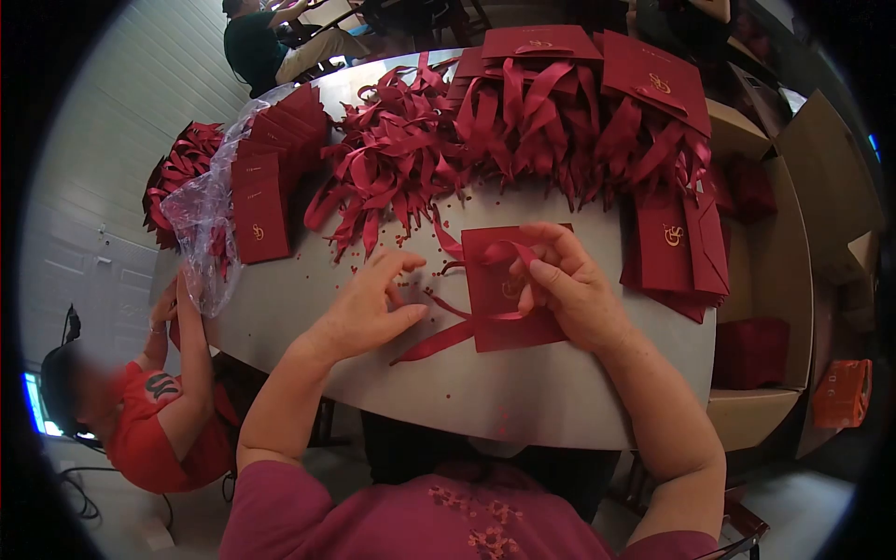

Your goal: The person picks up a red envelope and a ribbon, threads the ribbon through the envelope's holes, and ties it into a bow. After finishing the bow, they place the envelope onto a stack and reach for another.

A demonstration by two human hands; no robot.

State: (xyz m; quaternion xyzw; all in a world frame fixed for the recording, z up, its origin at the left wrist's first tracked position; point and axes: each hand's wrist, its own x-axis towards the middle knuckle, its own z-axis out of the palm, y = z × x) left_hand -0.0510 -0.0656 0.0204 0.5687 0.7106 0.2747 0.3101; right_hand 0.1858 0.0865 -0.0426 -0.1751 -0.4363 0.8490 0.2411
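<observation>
In front of me a dark red paper gift bag (pixel 519 334) with a gold logo lies flat on the table. A red ribbon (pixel 504 250) loops over its front, and loose ribbon ends trail off its left side. My right hand (pixel 574 285) is over the bag's right part, its thumb and fingers pinched on the ribbon. Left of the bag, my left hand (pixel 373 303) hovers with fingers curved and apart, holding nothing. The right hand covers part of the logo.
A heap of red ribbons (pixel 401 140) and stacked red bags (pixel 541 42) line the table's far side. More bags (pixel 261 205) lie left, by clear plastic (pixel 201 215). An open cardboard box (pixel 761 406) stands right. Small red dots litter the table (pixel 308 327). A person (pixel 159 411) sits left.
</observation>
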